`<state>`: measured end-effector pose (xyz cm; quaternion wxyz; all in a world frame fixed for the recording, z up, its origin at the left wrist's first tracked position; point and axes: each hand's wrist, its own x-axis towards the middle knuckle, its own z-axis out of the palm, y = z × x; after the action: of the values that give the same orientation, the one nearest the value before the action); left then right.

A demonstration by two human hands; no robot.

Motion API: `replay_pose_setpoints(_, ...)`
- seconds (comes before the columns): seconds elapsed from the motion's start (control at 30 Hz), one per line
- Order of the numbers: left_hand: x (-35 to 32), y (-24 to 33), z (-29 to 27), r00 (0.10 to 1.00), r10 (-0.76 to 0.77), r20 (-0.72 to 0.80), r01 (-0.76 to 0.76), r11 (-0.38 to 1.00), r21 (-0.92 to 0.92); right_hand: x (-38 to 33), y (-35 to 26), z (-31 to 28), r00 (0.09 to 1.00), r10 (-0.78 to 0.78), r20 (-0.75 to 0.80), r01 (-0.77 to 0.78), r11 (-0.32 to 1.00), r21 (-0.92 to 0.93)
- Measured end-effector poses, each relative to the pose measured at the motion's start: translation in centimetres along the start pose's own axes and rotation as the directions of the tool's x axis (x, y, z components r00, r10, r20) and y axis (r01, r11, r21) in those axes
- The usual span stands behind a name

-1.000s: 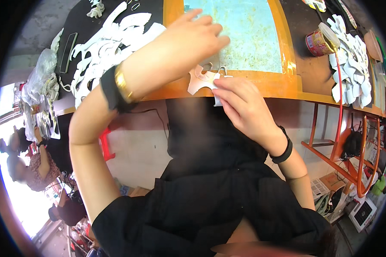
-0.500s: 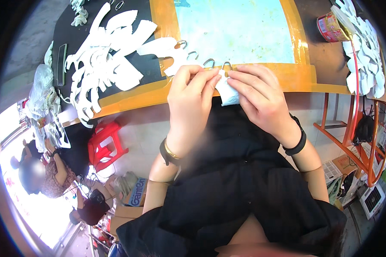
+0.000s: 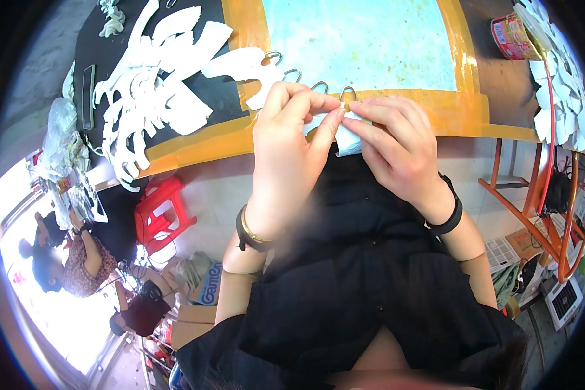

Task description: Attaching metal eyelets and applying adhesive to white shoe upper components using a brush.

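Observation:
At the table's near edge, my left hand (image 3: 286, 146) and my right hand (image 3: 402, 148) meet over a small white strap-like piece (image 3: 349, 142). A metal D-shaped ring (image 3: 349, 91) stands up at the piece's far end, just beyond my fingertips. My left thumb and index finger pinch the white material close to the ring. My right fingers grip the same piece from the other side, covering part of it. Another metal ring (image 3: 320, 84) sits just left of it, and more white material shows behind my left fingers. Two further rings lie farther left.
A heap of white cut strips (image 3: 166, 78) covers the black mat at left. A pale blue sheet (image 3: 364, 45) is edged with orange tape (image 3: 471, 107). At right are a printed tub (image 3: 510, 38) and more white pieces (image 3: 559, 97). A red stool (image 3: 162, 211) stands below left; two people are beyond.
My left fingers have drawn in closer to the ring, with the thumb now pressed to the white piece. The right hand stays almost in place. The whole view has shifted slightly.

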<state>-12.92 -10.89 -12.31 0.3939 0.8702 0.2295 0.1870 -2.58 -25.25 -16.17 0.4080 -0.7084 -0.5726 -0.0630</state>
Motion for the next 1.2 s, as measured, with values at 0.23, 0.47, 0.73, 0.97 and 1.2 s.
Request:
replay_pose_setpoints(0.23, 0.0, -0.2, 0.4, 0.999, 0.032, -0.031, -0.031, 0.999, 0.032, 0.0, -0.2, 0.0, 1.0, 0.015, -0.016, -0.015, 1.0, -0.002)
replay_pose_setpoints(0.47, -0.8, -1.1, 1.4, 0.981, 0.117, -0.153, -0.089, 0.981, 0.174, 0.3, -0.6, 0.3, 0.998, 0.043, -0.038, -0.043, 0.999, -0.016)
replay_pose_setpoints(0.73, -0.6, -1.4, 1.9, 0.97, 0.198, -0.138, -0.171, 0.967, 0.19, 0.3, -0.2, 0.3, 0.998, 0.034, -0.06, -0.036, 0.998, -0.047)
replay_pose_setpoints(0.97, -1.2, -2.3, 1.2, 0.92, 0.37, -0.131, -0.323, 0.903, 0.285, 0.5, -0.8, -0.5, 0.999, 0.011, -0.03, -0.011, 1.0, -0.007)
replay_pose_setpoints(1.2, -1.5, -5.0, -0.4, 0.767, 0.642, -0.002, -0.596, 0.714, 0.367, -7.6, -1.2, -3.4, 0.982, 0.048, -0.183, -0.03, 0.994, 0.102)
